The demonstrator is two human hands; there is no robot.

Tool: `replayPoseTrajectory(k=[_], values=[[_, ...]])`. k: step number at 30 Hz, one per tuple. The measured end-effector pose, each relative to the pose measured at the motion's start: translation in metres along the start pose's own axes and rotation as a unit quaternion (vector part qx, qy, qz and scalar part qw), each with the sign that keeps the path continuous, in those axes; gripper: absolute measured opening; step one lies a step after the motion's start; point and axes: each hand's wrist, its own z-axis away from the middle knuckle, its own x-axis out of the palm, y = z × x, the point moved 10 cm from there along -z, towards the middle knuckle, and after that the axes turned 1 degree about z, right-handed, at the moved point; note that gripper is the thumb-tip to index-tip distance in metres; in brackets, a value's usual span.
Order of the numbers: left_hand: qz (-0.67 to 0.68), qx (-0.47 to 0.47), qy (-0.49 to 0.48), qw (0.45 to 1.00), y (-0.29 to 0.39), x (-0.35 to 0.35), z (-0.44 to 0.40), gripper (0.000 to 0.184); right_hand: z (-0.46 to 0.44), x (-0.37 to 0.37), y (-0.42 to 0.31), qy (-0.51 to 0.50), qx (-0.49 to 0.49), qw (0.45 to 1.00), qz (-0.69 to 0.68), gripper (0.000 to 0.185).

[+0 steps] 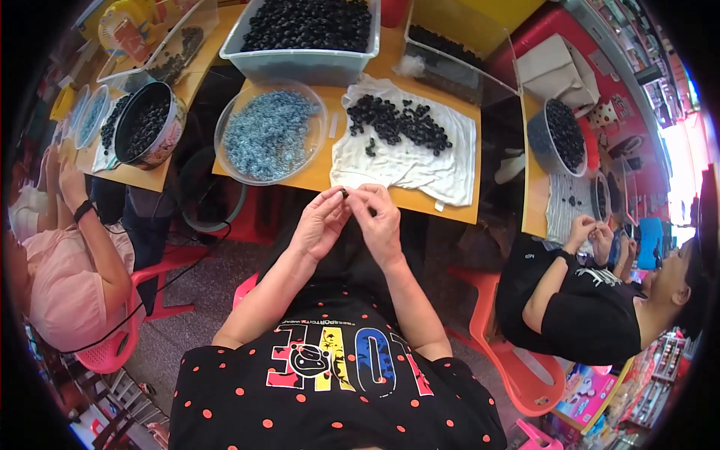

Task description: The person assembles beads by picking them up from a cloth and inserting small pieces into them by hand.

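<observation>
My left hand (321,223) and my right hand (379,226) meet just off the table's front edge, fingertips pinched together on a small dark piece (345,193). The fingers cover most of it, so its exact kind is hidden. Beyond them a white cloth (405,177) lies on the table, with many small round black pieces (397,124) loose on it. To the left of the cloth sits a shallow clear round tray (222,142) full of small bluish translucent pieces (271,133).
Behind the cloth stand a clear bin (300,66) heaped with black pieces and another clear box (450,71). A person in pink (71,285) sits left, near a round tub (154,124). At right, a person in black (577,300) works beside a bucket (544,142).
</observation>
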Motion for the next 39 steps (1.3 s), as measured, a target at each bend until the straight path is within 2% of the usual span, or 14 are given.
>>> replayPoseTrajectory(k=[2,3,6,8,9,14,17,18,20,22,24,28,32,39], values=[[0.101,-0.08,-0.031,0.991,-0.014,0.009,0.004,0.017,-0.011,-0.008,0.034,-0.02,0.105,0.984,-0.141,0.019],[0.111,-0.083,-0.019,0.99,-0.015,0.01,0.005,0.016,-0.02,-0.022,0.046,0.012,0.102,0.985,-0.139,0.021],[0.172,-0.107,-0.048,0.978,-0.014,0.015,0.007,0.018,-0.047,-0.082,0.07,0.099,0.085,0.99,0.047,0.016],[0.185,-0.111,-0.055,0.975,-0.012,0.02,0.01,0.018,-0.057,-0.109,0.085,0.139,0.096,0.98,0.106,0.015],[0.195,-0.114,-0.059,0.972,-0.012,0.021,0.012,0.017,-0.063,-0.112,0.084,0.125,0.085,0.981,0.123,0.014],[0.198,-0.126,-0.072,0.969,-0.011,0.013,0.014,0.017,-0.069,-0.076,0.066,0.052,0.037,0.987,0.146,0.013],[0.195,-0.129,-0.072,0.97,-0.004,0.003,0.017,0.017,-0.065,-0.032,0.057,-0.031,-0.011,0.99,0.135,0.009],[0.192,-0.134,-0.069,0.97,-0.007,0.001,0.018,0.017,-0.063,-0.024,0.056,-0.03,-0.01,0.99,0.136,0.009],[0.188,-0.134,-0.075,0.97,-0.006,0.001,0.017,0.018,-0.059,-0.008,0.036,-0.042,-0.101,0.987,0.121,0.01],[0.186,-0.122,-0.059,0.973,-0.002,-0.005,0.017,0.018,-0.058,0.005,0.035,-0.052,-0.111,0.983,0.135,0.01],[0.188,-0.122,-0.064,0.973,0.0,-0.007,0.017,0.018,-0.058,0.0,0.028,0.021,-0.143,0.971,0.192,0.011],[0.189,-0.131,-0.073,0.97,-0.003,-0.005,0.017,0.017,-0.076,-0.015,0.053,0.045,-0.091,0.972,0.214,0.011],[0.181,-0.135,-0.075,0.971,-0.006,0.0,0.014,0.017,-0.078,-0.003,0.072,-0.009,-0.025,0.976,0.217,0.014],[0.144,-0.119,-0.054,0.981,0.001,0.005,0.003,0.017,-0.071,-0.002,0.075,-0.005,-0.045,0.984,0.175,0.013]])
